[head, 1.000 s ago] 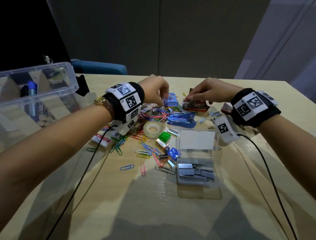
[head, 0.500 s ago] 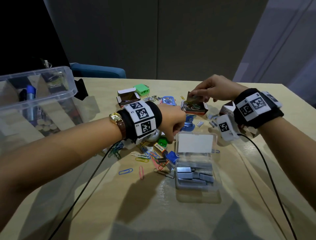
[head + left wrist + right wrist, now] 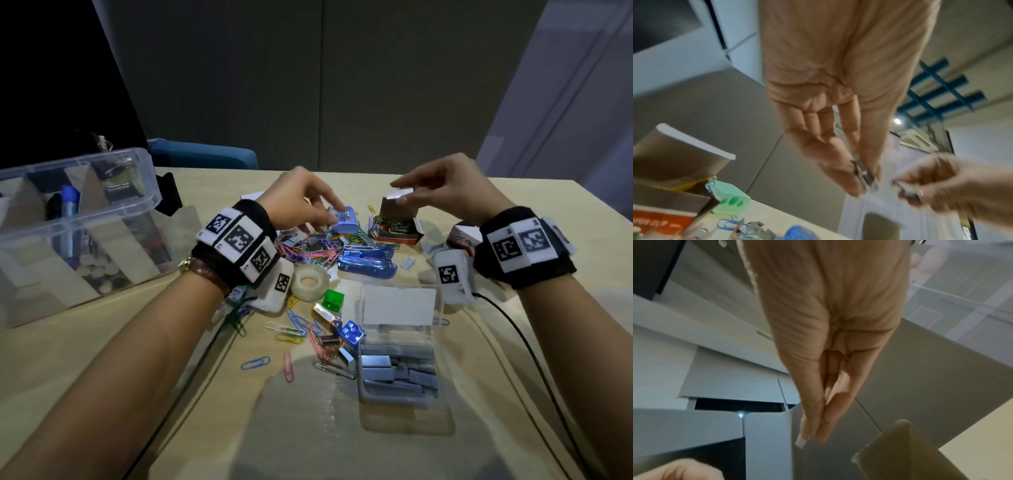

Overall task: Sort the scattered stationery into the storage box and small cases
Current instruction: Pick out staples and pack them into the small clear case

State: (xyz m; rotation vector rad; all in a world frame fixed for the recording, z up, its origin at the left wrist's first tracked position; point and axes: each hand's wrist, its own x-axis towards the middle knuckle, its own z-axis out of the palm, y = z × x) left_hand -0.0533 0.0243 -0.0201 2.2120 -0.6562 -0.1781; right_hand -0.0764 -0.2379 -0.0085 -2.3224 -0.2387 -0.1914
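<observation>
Head view: left hand (image 3: 301, 202) raised over the paperclip pile (image 3: 318, 251), thumb and fingertips pinching a small silver strip of staples (image 3: 864, 175) — clearer in the left wrist view, though blurred. Right hand (image 3: 445, 192) held above the open cardboard box (image 3: 394, 224) full of coloured clips, fingertips pinching something small and pale by the box's raised flap; what it is I cannot tell. Right wrist view shows those fingers (image 3: 818, 426) pressed tight together, pointing down. On the table (image 3: 102, 342) between the forearms sits a clear case (image 3: 399, 349), lid open, with grey staple bars inside. Just beyond it, a blue stapler (image 3: 366, 263), and a tape roll (image 3: 310, 282) to its left; a green clip (image 3: 333, 299) lies near the tape. Loose paperclips scattered near the case's left side. Big clear storage box (image 3: 78, 219) stands far left — well apart from both hands, pens and coins visible inside.
</observation>
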